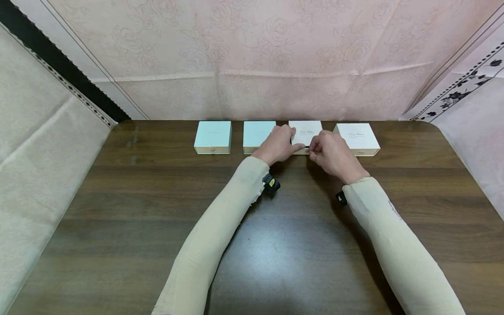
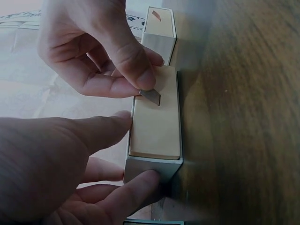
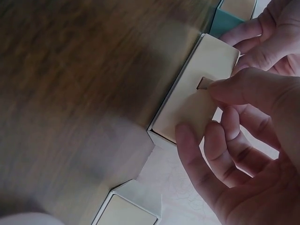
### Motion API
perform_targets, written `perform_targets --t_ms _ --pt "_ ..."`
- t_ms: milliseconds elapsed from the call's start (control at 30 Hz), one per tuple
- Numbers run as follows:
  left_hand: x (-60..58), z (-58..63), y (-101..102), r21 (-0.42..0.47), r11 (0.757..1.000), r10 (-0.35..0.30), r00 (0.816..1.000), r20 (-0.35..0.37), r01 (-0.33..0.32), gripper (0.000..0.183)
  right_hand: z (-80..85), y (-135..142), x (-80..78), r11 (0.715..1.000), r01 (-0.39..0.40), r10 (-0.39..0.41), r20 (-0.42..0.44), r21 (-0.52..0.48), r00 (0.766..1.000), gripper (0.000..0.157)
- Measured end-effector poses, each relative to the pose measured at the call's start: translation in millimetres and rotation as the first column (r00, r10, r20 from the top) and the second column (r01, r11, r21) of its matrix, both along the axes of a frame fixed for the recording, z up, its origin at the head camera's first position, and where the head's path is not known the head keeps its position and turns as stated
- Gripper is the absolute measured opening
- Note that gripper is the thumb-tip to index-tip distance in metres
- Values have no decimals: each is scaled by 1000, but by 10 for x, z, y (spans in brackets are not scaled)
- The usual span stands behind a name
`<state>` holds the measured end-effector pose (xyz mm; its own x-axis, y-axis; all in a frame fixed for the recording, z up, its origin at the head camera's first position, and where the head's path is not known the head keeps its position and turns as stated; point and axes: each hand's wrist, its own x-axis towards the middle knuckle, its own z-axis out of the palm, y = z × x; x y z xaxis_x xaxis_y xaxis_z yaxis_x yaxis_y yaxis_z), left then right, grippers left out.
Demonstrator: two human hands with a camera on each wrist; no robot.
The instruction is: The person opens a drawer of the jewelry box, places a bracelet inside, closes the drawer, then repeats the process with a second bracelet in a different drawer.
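Observation:
In the head view four small lidded-looking boxes with tan drawer fronts stand in a row. My left hand (image 1: 276,143) holds the third, a white drawer box (image 1: 305,127), at its left end, with the thumb (image 2: 115,124) along the upper front edge and a fingertip (image 2: 149,180) against the left side. My right hand (image 1: 334,154) pinches a small greyish pull tab (image 2: 151,96) between thumb and forefinger. That tab comes out of a slot in the tan drawer front (image 3: 187,101), which sits flush in the sleeve.
A second white box (image 1: 357,136) stands to the right. Two pale turquoise boxes, one at the far left (image 1: 212,136) and one beside my left hand (image 1: 257,134), stand along the back of the brown wooden table (image 1: 157,210). Floral pink cloth (image 1: 252,57) hangs behind it.

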<state>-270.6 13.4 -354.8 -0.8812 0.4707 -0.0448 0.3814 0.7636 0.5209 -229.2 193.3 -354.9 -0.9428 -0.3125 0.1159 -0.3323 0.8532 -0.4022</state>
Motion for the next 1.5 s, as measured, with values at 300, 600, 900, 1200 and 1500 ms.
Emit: perform_targets --t_ms 300,600,900,1200,1500 --pt "-23 2 15 4 1000 6 1000 1 -6 25 -3 2 -32 1000 15 -15 -19 0 1000 8" --pt "0 -9 19 -2 1000 20 1000 -13 -20 19 -12 -7 -43 1000 30 -30 -4 2 1000 7" --pt "15 -16 13 27 999 28 1000 11 -28 20 15 34 -4 998 60 -59 39 -33 997 7" --pt "19 -19 14 35 999 11 1000 29 -12 26 15 189 -20 988 143 -141 32 -63 989 3" --pt "12 -4 -5 30 1000 1 1000 23 -2 19 33 186 -48 991 116 -117 -7 -63 993 10"
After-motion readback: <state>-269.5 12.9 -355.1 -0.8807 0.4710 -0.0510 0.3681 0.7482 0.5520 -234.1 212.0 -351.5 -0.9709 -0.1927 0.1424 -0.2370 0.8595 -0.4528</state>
